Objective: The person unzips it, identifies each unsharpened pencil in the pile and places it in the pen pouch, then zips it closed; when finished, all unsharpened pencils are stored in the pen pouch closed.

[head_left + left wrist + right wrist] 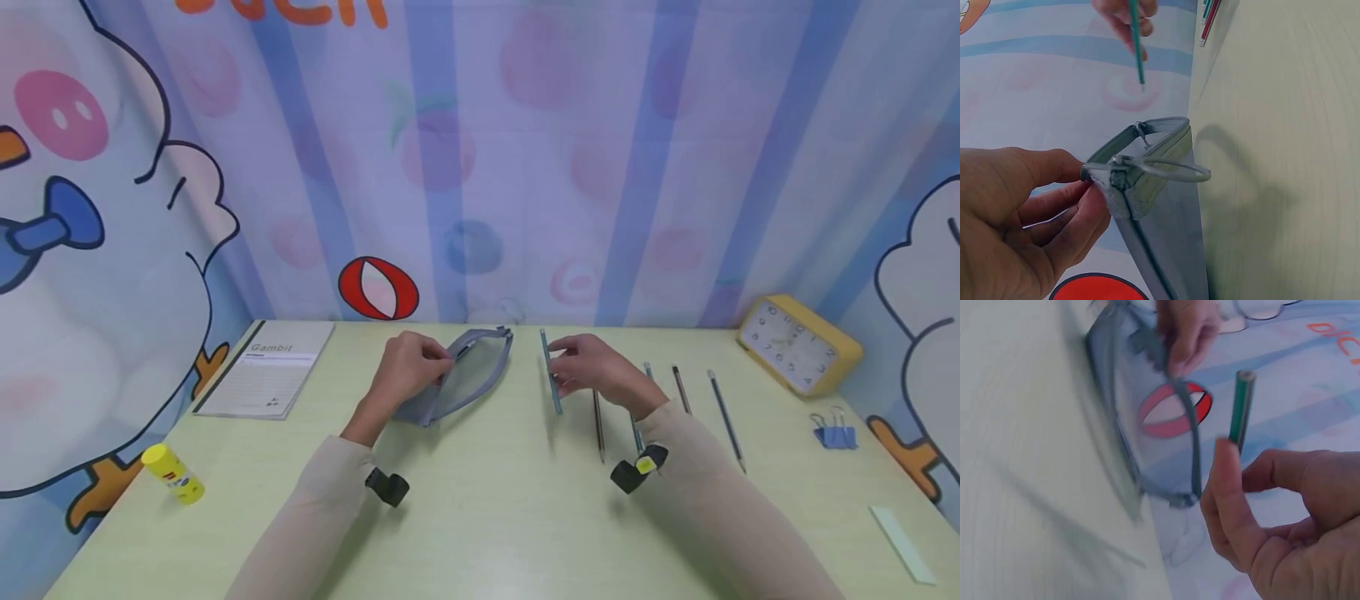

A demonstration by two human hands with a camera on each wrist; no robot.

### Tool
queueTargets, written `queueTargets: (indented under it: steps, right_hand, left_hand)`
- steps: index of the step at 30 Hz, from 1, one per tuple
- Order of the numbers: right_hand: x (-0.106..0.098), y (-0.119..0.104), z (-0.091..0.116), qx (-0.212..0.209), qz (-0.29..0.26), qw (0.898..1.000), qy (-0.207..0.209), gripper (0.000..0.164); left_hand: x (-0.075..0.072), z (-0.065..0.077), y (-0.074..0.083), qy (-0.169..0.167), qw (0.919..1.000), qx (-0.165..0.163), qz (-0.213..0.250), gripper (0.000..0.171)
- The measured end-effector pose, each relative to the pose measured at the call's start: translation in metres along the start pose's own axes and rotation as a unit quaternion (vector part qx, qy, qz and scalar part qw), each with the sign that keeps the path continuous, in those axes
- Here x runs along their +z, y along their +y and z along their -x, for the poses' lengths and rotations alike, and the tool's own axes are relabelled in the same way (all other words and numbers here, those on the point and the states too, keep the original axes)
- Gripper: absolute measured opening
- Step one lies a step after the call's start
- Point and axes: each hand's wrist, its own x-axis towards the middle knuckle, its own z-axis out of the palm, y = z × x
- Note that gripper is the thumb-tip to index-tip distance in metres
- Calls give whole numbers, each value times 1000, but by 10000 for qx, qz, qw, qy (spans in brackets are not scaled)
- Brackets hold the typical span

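My left hand (pixel 408 371) pinches the rim of a grey zip pencil pouch (pixel 1179 219) between thumb and fingers. The pouch has see-through mesh sides, and its mouth is spread apart, as the left wrist view shows. To the right of it, my right hand (pixel 596 367) pinches a green pencil (pixel 1242 406) between thumb and fingertips, raised above the table and apart from the pouch. Under and beside the right forearm lie several more pencils, among them a dark one (pixel 598 425), a brownish one (pixel 681 390) and a grey-blue one (pixel 726 421).
A notebook (pixel 262 375) and a yellow glue stick (pixel 174 473) are on the left of the table (pixel 487 533). On the right are a yellow clock (pixel 798 346), a blue binder clip (pixel 835 435) and a pale green strip (pixel 902 544). A patterned curtain (pixel 525 167) hangs behind.
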Motion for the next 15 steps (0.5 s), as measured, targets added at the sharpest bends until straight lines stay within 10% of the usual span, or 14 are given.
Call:
queueTargets:
  steps: [9, 15]
  right_hand:
    - [20, -20, 3, 68, -1933, 9704, -1447, 51]
    - [42, -22, -20, 235, -2234, 9646, -1385, 51]
  left_hand:
    - [0, 1, 3, 13, 10000, -27, -38, 15]
    - [1, 0, 3, 53, 9999, -72, -76, 14]
